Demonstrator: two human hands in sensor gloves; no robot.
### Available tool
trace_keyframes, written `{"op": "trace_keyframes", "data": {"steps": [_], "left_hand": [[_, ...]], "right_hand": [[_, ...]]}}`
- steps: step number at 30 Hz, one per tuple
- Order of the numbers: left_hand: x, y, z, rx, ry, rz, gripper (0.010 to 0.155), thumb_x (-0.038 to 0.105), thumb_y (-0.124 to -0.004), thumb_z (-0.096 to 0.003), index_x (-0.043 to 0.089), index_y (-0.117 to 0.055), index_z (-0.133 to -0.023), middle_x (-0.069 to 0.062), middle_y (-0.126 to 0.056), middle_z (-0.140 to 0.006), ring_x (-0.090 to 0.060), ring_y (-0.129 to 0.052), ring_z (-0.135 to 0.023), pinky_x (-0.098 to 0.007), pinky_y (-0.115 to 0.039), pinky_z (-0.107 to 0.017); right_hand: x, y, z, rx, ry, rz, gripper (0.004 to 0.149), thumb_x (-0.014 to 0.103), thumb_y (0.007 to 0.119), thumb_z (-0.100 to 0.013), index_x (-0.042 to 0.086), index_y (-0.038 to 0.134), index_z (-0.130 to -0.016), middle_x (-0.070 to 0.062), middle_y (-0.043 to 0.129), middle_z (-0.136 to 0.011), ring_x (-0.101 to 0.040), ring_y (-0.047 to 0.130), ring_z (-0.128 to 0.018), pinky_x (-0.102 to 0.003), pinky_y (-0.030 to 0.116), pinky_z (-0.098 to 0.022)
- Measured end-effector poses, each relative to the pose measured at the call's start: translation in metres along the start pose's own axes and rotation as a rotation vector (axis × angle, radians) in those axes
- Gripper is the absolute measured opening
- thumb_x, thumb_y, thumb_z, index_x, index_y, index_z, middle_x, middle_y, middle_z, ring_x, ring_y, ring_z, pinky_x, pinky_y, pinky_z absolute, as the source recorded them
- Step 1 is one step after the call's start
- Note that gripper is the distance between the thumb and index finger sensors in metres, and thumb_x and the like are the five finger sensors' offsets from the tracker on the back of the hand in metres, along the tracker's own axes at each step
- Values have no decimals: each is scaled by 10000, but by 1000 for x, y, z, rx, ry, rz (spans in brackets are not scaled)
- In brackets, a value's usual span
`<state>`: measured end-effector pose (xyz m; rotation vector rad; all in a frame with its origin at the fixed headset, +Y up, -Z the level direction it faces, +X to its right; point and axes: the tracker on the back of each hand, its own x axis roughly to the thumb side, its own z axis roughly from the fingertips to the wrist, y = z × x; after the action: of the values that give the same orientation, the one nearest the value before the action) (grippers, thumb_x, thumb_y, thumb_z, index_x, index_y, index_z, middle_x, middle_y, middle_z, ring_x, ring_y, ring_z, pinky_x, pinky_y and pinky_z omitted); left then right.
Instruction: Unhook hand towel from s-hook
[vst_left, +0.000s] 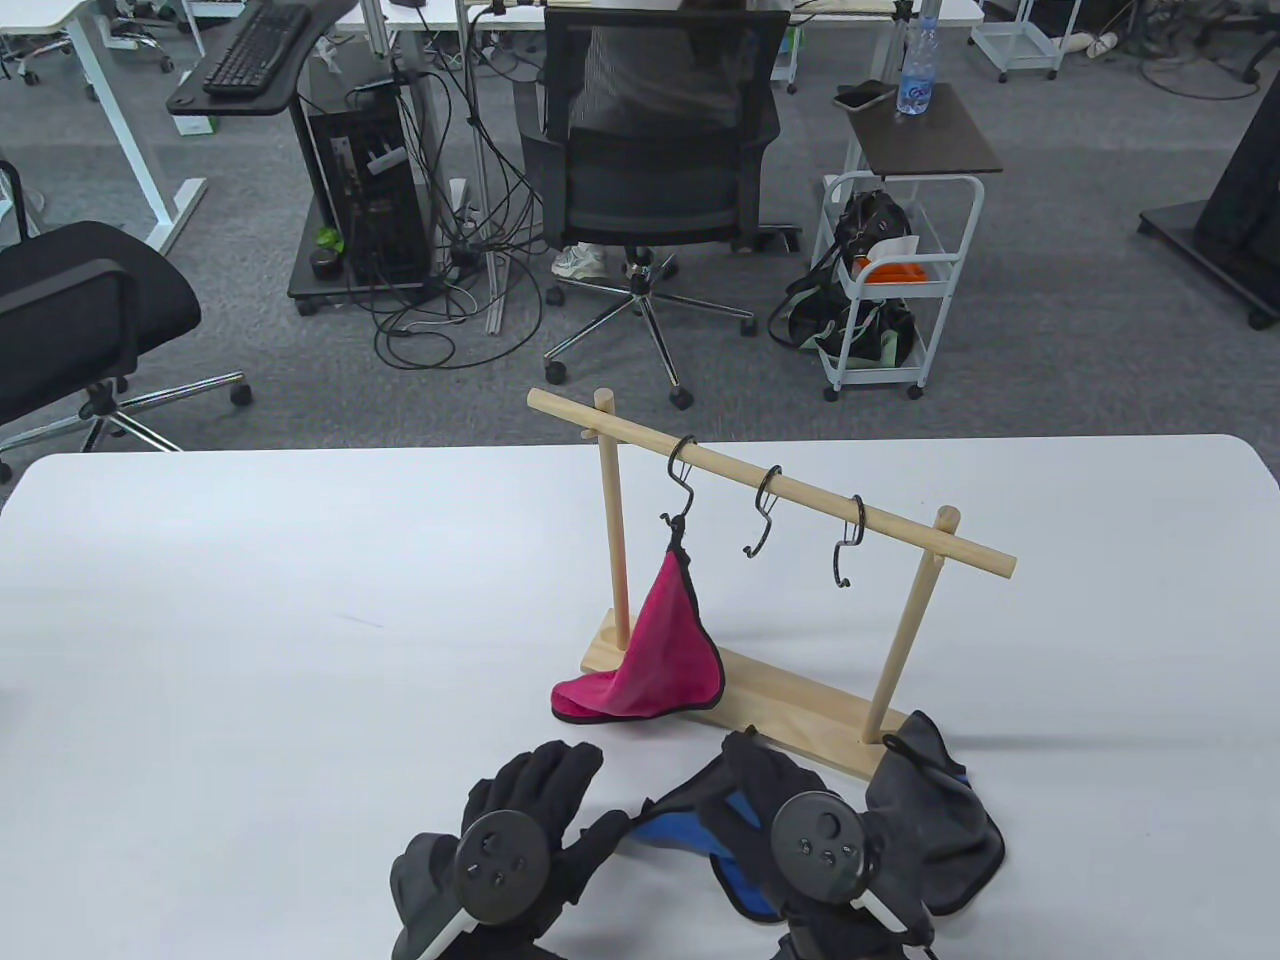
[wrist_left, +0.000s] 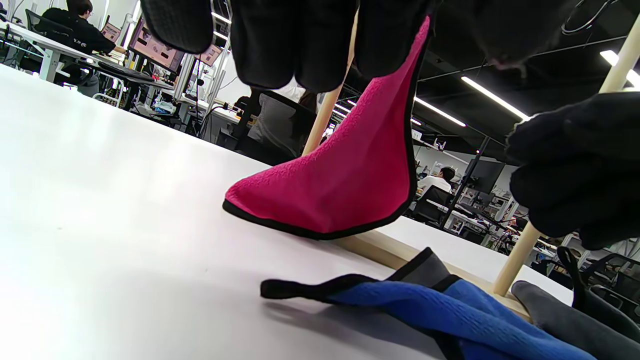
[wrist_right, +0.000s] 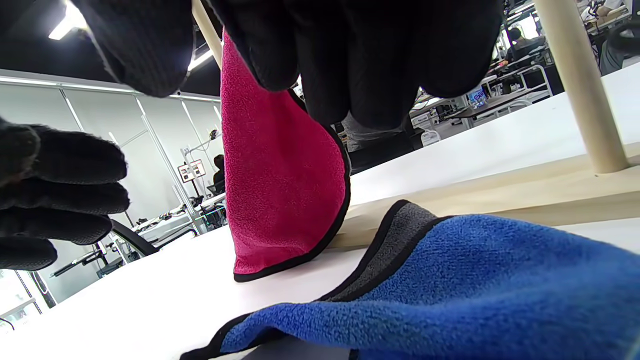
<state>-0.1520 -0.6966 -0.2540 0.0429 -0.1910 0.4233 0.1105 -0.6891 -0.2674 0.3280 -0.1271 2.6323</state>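
Hanging point-up from the leftmost s-hook (vst_left: 679, 480), the pink hand towel (vst_left: 660, 650) runs vertically, its hem trailing toward 8 o'clock on the table (vst_left: 250, 620), while the left hand (vst_left: 505, 850) hovers, fingers together and extended, and the right hand (vst_left: 800, 840) rests on a blue towel (vst_left: 690, 835), its finger state unclear.

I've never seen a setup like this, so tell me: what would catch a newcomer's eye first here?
Probably the bright pink towel, hanging from the leftmost of three black hooks on a wooden rack, its lower end resting on the white table. Next come the two black gloved hands at the near edge, the left hand open over the table and the right hand over a blue towel, with a grey towel lying beside it.
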Motion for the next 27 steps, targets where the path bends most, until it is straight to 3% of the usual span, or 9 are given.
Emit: {"op": "trace_keyframes", "data": {"steps": [10,27], "left_hand": [[13,17,-10,43,-32,-79,703,666,-643,-566,300,-580,-1162,-100,-638,-1223,-435,-659,-1120,-685,-517,-796],[43,72,-61,157,-87,-164,716,671,-646,-559,307,-552,-1169,-82,-631,-1228,-419,-663,-1123,-675,-523,-804]], "right_hand": [[-3,-2,1,-21,1,-18,660,515,720,-625,123,584,-1139,-264,724,-1078,-477,801,-914,-592,660,-683],[-8,-6,1,-50,2,-62,667,516,721,-625,121,576,-1143,-267,715,-1084,-478,794,-920,-594,655,-685]]}}
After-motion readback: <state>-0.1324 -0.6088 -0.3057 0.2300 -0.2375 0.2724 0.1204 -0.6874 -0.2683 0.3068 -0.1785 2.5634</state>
